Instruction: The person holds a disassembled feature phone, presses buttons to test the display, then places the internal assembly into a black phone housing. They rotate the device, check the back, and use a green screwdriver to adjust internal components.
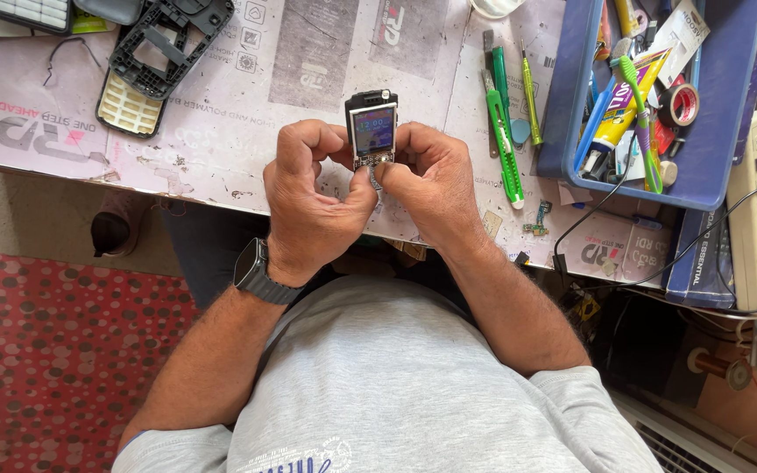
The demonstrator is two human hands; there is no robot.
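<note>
Black phone (371, 129) pinched between both hands' fingers (357, 186), lower part seemingly hidden.

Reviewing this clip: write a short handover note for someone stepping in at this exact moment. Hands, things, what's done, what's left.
Left hand: grips the lower left of the small phone, a watch on its wrist.
Right hand: grips the lower right, thumb at the bottom edge.
Phone: held upright over the table, outer shell off, screen lit.
Done: black phone frame and keypad lie apart, upper left.
Left: frame and keypad are not on the phone. Green tools and blue tray sit on the right.
</note>
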